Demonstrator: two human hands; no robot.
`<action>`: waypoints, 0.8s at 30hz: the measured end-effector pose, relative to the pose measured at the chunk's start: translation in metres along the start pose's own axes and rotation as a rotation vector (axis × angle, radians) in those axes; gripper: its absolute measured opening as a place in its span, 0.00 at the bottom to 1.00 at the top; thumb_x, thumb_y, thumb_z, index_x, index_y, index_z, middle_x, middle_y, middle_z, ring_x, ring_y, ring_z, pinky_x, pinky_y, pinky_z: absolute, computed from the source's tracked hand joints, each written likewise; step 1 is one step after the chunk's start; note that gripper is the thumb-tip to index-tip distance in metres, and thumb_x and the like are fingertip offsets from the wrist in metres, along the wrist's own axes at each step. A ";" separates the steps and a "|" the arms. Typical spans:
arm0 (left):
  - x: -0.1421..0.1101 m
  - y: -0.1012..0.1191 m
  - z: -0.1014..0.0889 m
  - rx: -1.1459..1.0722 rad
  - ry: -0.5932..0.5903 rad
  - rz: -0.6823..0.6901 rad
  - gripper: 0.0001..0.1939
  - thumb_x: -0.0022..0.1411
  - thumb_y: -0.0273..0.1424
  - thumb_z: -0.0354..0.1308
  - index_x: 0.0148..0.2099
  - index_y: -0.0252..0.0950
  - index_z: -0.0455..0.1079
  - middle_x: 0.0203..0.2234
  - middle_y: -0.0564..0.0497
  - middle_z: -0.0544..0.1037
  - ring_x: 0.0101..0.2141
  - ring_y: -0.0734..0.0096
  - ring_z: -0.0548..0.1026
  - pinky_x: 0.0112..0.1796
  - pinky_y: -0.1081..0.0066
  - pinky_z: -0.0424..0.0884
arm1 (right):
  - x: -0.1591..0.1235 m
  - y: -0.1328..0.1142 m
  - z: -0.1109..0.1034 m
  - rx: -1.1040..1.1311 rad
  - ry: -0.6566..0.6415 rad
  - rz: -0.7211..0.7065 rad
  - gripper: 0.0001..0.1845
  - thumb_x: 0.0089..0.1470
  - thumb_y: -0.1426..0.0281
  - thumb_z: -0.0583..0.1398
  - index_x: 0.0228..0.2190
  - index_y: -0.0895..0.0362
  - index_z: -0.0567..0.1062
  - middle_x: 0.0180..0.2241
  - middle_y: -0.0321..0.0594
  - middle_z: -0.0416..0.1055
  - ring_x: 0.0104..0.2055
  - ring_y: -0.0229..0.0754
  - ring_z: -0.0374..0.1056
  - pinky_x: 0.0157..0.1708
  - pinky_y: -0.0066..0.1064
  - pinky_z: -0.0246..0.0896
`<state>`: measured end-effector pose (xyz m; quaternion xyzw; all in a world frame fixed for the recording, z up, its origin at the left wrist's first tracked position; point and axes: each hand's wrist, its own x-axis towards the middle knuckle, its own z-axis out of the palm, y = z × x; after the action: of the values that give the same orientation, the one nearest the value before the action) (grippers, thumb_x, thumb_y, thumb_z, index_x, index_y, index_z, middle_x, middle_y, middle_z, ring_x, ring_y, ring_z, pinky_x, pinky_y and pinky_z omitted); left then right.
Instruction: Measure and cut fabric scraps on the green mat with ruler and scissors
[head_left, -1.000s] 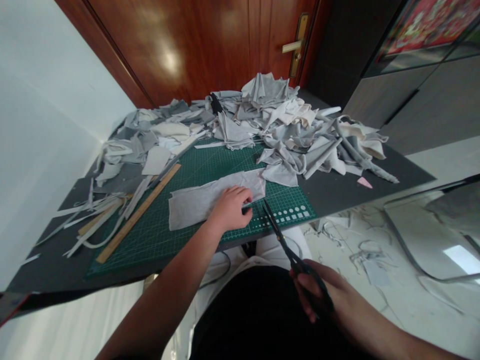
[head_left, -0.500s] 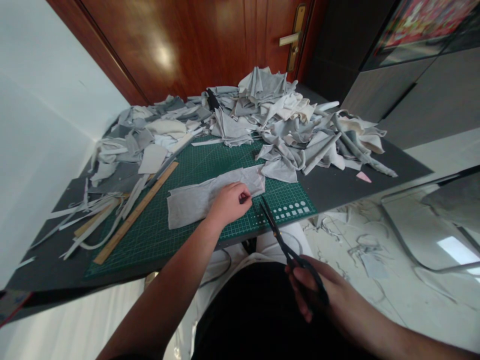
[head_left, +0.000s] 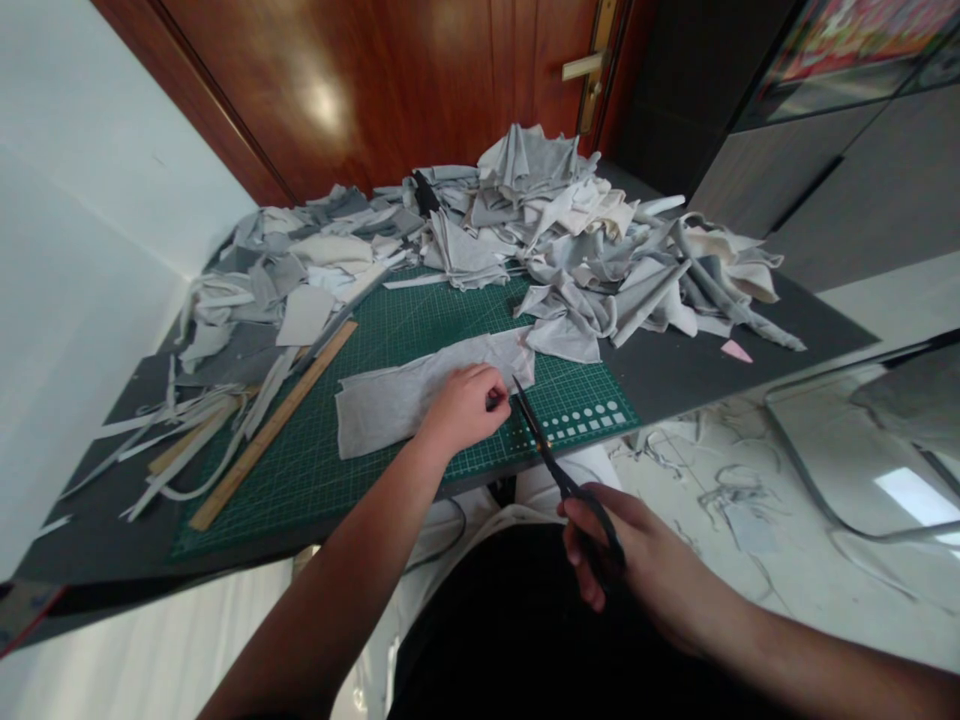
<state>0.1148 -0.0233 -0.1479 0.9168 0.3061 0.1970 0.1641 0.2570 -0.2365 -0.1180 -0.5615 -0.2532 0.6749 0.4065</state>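
A strip of light grey fabric (head_left: 382, 402) lies across the green cutting mat (head_left: 300, 490), its right end partly folded. My left hand (head_left: 469, 408) rests over the fabric's lower edge with fingers curled closed against it; the fingertips are partly hidden. Black scissors (head_left: 551, 460) are in my right hand (head_left: 611, 545), fingers wrapped through the handles. Their blades look closed or nearly so, pointing up and left. The tip is close to the fabric's right end, just right of my left hand; whether it touches, I cannot tell.
Heaped grey and cream fabric scraps (head_left: 525, 200) line the table's back. A wooden ruler (head_left: 277, 420) lies on the mat's left, beside narrow cut strips (head_left: 195, 435). A small pink scrap (head_left: 736, 350) sits at right. A metal-framed chair (head_left: 817, 470) stands beyond the table edge.
My right hand has moved up and left with the scissors, bringing their tip closer to the fabric's right end. My left hand has barely shifted.
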 end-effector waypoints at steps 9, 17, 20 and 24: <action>-0.004 0.005 -0.003 0.164 -0.043 -0.020 0.08 0.56 0.26 0.59 0.38 0.40 0.65 0.37 0.49 0.77 0.41 0.58 0.74 0.42 0.59 0.66 | 0.004 0.003 0.001 -0.018 0.023 0.014 0.33 0.48 0.38 0.63 0.30 0.56 0.66 0.23 0.33 0.69 0.17 0.35 0.66 0.18 0.27 0.59; -0.002 0.006 0.000 0.248 -0.045 0.015 0.03 0.61 0.26 0.57 0.35 0.39 0.67 0.35 0.50 0.78 0.42 0.59 0.74 0.43 0.59 0.63 | 0.004 0.000 0.001 -0.011 0.032 0.044 0.32 0.46 0.39 0.64 0.30 0.55 0.65 0.22 0.30 0.67 0.17 0.35 0.66 0.17 0.26 0.59; -0.002 0.006 -0.001 0.261 -0.027 0.036 0.03 0.62 0.27 0.57 0.35 0.39 0.67 0.34 0.49 0.77 0.42 0.58 0.74 0.43 0.59 0.62 | 0.005 -0.001 0.002 -0.023 0.029 0.051 0.32 0.46 0.40 0.64 0.30 0.55 0.64 0.20 0.29 0.66 0.16 0.35 0.65 0.17 0.26 0.59; -0.002 0.006 -0.001 0.264 -0.035 0.036 0.03 0.62 0.27 0.57 0.35 0.39 0.67 0.35 0.50 0.77 0.42 0.58 0.73 0.43 0.59 0.62 | 0.007 -0.001 0.003 -0.009 0.032 0.038 0.32 0.45 0.40 0.65 0.30 0.55 0.64 0.20 0.29 0.66 0.17 0.35 0.65 0.17 0.27 0.59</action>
<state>0.1158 -0.0288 -0.1448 0.9390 0.3100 0.1420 0.0438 0.2545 -0.2301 -0.1202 -0.5789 -0.2387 0.6722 0.3950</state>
